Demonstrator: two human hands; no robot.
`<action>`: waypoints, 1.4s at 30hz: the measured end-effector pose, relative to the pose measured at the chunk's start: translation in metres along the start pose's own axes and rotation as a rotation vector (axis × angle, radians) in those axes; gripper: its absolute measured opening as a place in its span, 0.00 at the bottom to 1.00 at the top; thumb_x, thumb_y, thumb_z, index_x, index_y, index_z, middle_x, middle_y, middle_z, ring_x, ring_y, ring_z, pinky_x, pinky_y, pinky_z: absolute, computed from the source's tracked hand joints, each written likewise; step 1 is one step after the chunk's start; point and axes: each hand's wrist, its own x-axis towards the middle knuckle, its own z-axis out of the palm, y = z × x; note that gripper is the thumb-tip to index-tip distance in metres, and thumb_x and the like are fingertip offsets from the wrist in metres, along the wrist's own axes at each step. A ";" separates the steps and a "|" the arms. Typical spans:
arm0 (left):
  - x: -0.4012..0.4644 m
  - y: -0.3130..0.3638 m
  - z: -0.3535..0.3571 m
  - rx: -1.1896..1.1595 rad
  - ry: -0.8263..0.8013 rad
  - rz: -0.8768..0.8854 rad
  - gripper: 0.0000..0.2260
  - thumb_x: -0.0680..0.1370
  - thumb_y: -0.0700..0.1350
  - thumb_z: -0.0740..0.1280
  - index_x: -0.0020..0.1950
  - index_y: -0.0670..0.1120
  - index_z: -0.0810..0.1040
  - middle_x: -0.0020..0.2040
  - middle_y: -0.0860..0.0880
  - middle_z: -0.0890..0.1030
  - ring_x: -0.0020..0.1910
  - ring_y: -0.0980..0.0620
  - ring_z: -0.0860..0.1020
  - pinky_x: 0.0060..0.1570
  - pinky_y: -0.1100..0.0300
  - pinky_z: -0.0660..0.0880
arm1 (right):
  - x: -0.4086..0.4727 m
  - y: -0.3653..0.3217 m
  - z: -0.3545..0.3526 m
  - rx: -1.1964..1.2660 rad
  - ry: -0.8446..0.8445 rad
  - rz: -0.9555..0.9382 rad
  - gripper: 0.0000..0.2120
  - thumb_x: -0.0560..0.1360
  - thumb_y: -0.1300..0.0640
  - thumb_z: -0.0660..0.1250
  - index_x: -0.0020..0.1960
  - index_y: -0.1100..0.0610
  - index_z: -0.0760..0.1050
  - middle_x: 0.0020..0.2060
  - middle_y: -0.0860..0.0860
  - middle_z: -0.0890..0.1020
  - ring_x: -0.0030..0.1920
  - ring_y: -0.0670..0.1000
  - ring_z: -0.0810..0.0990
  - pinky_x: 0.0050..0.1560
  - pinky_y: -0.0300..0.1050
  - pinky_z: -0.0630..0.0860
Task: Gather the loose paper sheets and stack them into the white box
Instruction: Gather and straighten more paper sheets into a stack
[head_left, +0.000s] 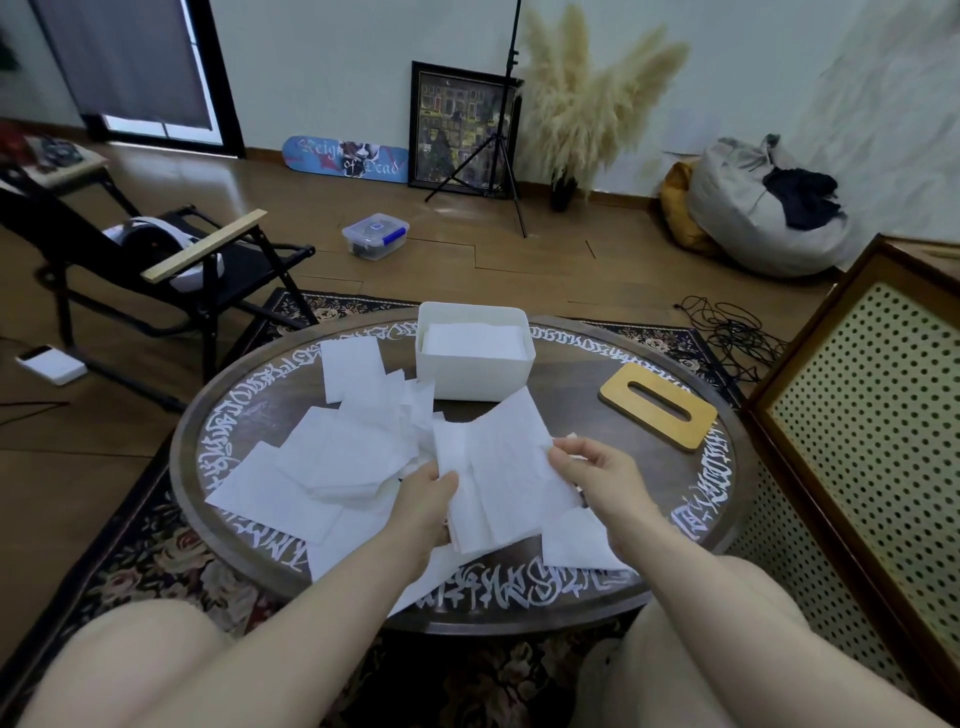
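A white paper sheet (501, 467) is lifted over the round table, held at both sides. My left hand (423, 501) pinches its left edge and my right hand (597, 475) pinches its right edge. Several loose white sheets (332, 457) lie scattered over the table's left half, overlapping one another. One more sheet (576, 543) lies under my right wrist. The white box (474, 366) stands at the table's far side with paper stacked inside it.
The dark round table (571, 405) carries white lettering round its rim. A wooden lid with a slot (657, 405) lies at its right. A perforated cabinet (857, 415) stands close on the right, a black folding chair (171, 260) on the left.
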 end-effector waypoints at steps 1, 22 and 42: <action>0.000 0.001 0.000 -0.020 0.000 0.005 0.11 0.83 0.39 0.55 0.49 0.50 0.75 0.46 0.50 0.79 0.47 0.48 0.78 0.48 0.52 0.76 | 0.000 0.001 0.001 -0.034 -0.006 0.011 0.03 0.76 0.59 0.68 0.48 0.58 0.79 0.45 0.53 0.82 0.39 0.48 0.77 0.33 0.34 0.71; 0.004 0.004 -0.009 0.019 -0.026 0.036 0.10 0.82 0.40 0.57 0.55 0.49 0.78 0.52 0.48 0.82 0.52 0.46 0.80 0.54 0.48 0.77 | 0.018 0.004 0.002 -0.115 -0.012 -0.083 0.05 0.74 0.60 0.70 0.46 0.63 0.79 0.31 0.50 0.80 0.31 0.49 0.72 0.41 0.43 0.73; 0.004 0.001 -0.006 -0.102 -0.042 0.028 0.12 0.83 0.46 0.56 0.55 0.45 0.78 0.55 0.46 0.82 0.56 0.46 0.79 0.61 0.45 0.75 | 0.012 0.008 0.018 -0.196 -0.017 -0.043 0.05 0.75 0.58 0.69 0.46 0.60 0.79 0.34 0.50 0.79 0.29 0.47 0.72 0.34 0.35 0.70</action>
